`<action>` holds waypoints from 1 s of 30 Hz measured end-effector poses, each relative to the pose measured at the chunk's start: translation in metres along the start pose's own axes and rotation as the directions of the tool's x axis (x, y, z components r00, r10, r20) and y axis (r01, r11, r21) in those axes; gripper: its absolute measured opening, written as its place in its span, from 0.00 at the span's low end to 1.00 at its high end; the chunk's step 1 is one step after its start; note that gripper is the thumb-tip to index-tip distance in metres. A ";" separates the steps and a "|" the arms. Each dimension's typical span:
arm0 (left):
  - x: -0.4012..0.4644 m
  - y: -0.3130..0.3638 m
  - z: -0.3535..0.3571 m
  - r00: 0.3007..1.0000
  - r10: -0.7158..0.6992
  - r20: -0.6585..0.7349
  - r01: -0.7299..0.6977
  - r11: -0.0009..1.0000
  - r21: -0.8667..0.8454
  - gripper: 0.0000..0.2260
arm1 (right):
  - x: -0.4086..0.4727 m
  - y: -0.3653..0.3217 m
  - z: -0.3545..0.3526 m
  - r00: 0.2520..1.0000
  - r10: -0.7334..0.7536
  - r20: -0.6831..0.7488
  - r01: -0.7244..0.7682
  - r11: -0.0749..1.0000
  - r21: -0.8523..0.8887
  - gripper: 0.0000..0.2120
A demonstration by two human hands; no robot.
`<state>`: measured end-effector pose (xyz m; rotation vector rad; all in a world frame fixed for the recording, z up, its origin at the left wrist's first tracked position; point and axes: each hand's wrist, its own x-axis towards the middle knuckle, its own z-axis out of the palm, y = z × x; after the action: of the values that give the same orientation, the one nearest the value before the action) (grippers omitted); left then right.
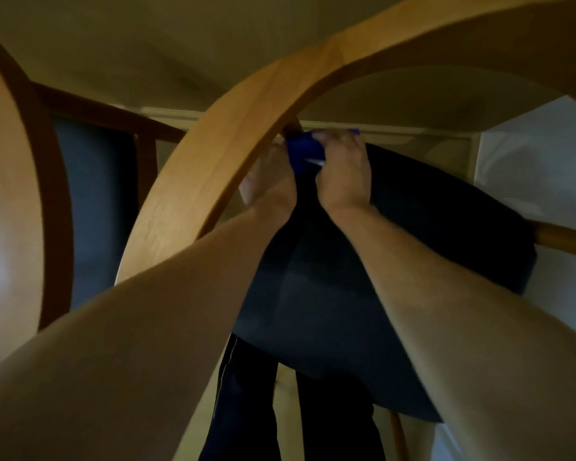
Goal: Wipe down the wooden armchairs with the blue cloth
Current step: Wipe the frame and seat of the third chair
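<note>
A view from the head looks down along two bare forearms reaching under the curved wooden arm of a light wood armchair. Both hands meet at the far edge of the dark padded seat, where a slim wooden post comes down from the curved arm.

The blue cloth is bunched between the two hands, right at the foot of that post. The right hand has its grip closed on the cloth — fingers curled over the top of it, thumb side toward the cloth. The left hand lies partly behind the curved arm, its fingers against the cloth's left side; the grip appears to be closed on the cloth, though the fingertips are hidden and blurred.

A second armchair stands to the left, its own bent wooden arm sweeping down beside a grey-blue padded back. Another wooden rail pokes out from the seat's right edge. Below the seat, the person's dark trouser legs are visible against a pale floor. The room is dim, with a beige wall behind.
</note>
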<state>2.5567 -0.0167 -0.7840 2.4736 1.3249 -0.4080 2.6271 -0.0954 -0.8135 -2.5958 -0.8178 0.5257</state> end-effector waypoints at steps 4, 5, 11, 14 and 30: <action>-0.018 -0.016 0.008 0.999 0.033 0.004 -0.033 0.998 0.045 0.14 | -0.029 0.000 0.005 0.996 -0.065 0.054 0.067 0.997 -0.036 0.26; -0.027 -0.023 0.009 0.999 0.040 0.021 -0.041 0.997 0.058 0.13 | -0.036 -0.001 0.002 0.993 -0.092 0.078 0.096 0.994 -0.046 0.27; -0.115 -0.057 0.019 0.953 0.049 0.299 -0.126 0.961 0.245 0.21 | -0.125 0.005 0.002 0.930 -0.146 0.336 0.180 0.981 -0.072 0.27; -0.130 -0.062 0.012 0.901 0.037 0.433 -0.190 0.930 0.316 0.22 | -0.137 0.016 -0.004 0.876 -0.146 0.460 0.174 0.985 -0.019 0.27; -0.018 -0.003 0.004 0.954 0.279 0.110 -0.291 0.949 0.121 0.13 | -0.028 0.022 -0.016 0.990 0.104 0.098 -0.110 0.992 0.056 0.21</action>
<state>2.5447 -0.0303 -0.7812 2.6699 0.9107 -0.5488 2.6229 -0.1328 -0.8027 -2.5854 -0.6826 0.6991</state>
